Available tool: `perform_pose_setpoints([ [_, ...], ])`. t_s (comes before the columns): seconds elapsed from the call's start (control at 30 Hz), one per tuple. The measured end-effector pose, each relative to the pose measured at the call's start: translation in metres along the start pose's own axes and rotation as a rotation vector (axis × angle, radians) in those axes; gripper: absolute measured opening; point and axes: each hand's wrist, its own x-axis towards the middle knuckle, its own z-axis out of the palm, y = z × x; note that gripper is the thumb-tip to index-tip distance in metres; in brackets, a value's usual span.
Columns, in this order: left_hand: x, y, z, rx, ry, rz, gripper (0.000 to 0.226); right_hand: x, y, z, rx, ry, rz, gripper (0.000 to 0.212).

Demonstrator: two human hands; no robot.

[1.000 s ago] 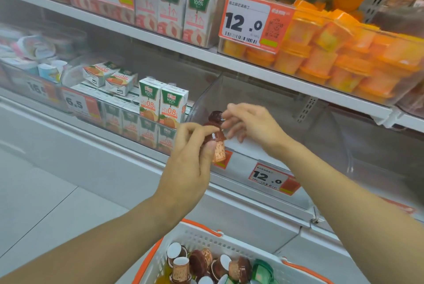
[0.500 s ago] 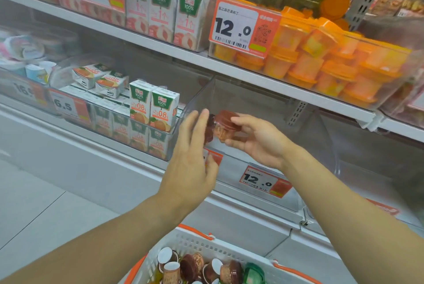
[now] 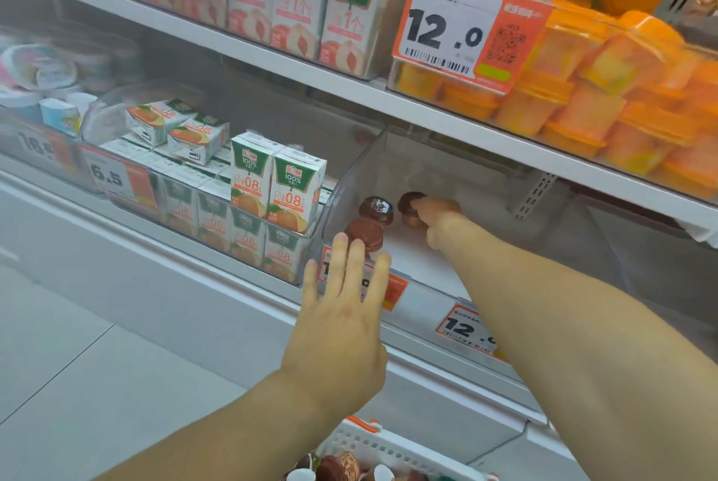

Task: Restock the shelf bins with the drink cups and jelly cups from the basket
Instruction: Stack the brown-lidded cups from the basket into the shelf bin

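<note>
My right hand [image 3: 437, 222] reaches into the clear shelf bin [image 3: 351, 177] on the lower shelf and grips a brown jelly cup [image 3: 410, 205] at its floor. Two more brown cups [image 3: 376, 210] [image 3: 364, 235] stand in the bin's front left corner. My left hand [image 3: 342, 319] hovers with straight fingers in front of the bin, holding nothing, its fingertips just below the nearer cup. At the bottom edge the white basket with orange trim [image 3: 373, 441] holds several brown and white-lidded cups [image 3: 338, 467].
Juice cartons [image 3: 277, 185] fill the bin to the left. Orange jelly tubs [image 3: 582, 92] sit in the upper shelf bin behind a 12.0 price tag [image 3: 458, 30]. Another 12.0 tag [image 3: 466, 329] hangs on the lower shelf edge. Grey floor lies at left.
My right hand carried the brown cup from in front of the bin down into it. My left hand let go, opened flat and stayed in front. The view shifted closer.
</note>
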Motion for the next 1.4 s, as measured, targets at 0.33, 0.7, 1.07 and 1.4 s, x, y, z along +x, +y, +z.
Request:
perform_pose_setpoints([
  [0.33, 0.002, -0.003, 0.012, 0.004, -0.006, 0.033, 0.097, 0.023, 0.008, 0.027, -0.041, -0.057, -0.075, 0.025],
  [0.7, 0.003, 0.0, 0.009, 0.072, -0.055, 0.033, 0.094, 0.013, 0.013, 0.033, -0.196, -0.177, -0.165, 0.036],
  [1.07, 0.001, 0.006, -0.005, 0.134, -0.203, 0.019, 0.089, 0.007, 0.017, 0.028, -0.189, -0.22, -0.103, 0.053],
  [1.4, 0.002, 0.007, -0.005, 0.146, -0.221, 0.019, 0.089, -0.008, 0.014, 0.02, -0.255, -0.291, -0.076, 0.064],
])
